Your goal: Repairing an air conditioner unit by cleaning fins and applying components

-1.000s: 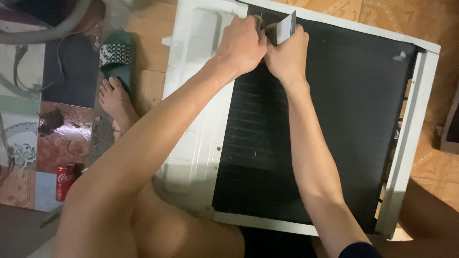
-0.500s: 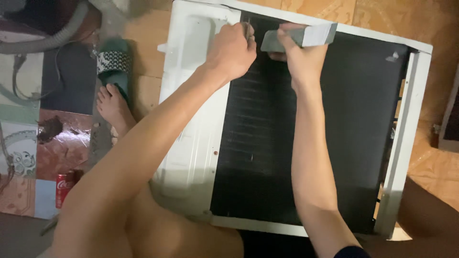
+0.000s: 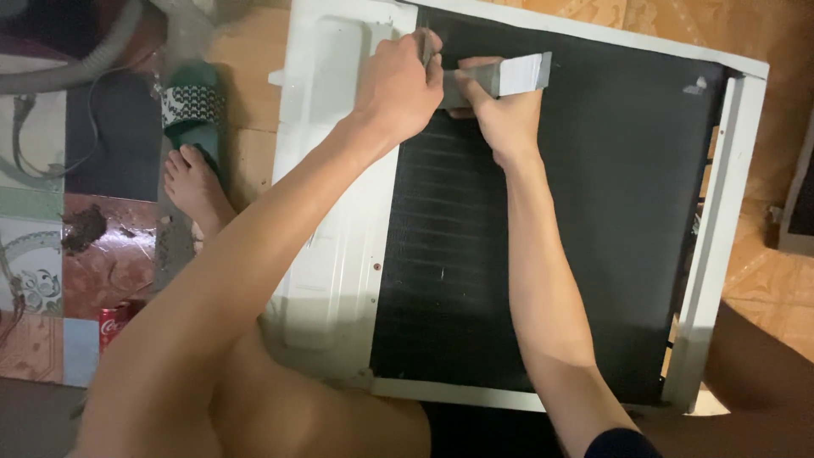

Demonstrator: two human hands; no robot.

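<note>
Tiled floor: white-framed black finned unit, green slipper, red can, grey hose.

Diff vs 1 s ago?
The right hand drew the flat grey strip rightward, away from the left hand, exposing more of it. The left hand remains at the top edge of the black finned panel in its white frame. Both grips are unchanged.

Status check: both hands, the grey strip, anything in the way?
Left hand pinching the grey strip at the white unit top edge. Right hand gripping it from below. Black fin panel unobstructed.
</note>
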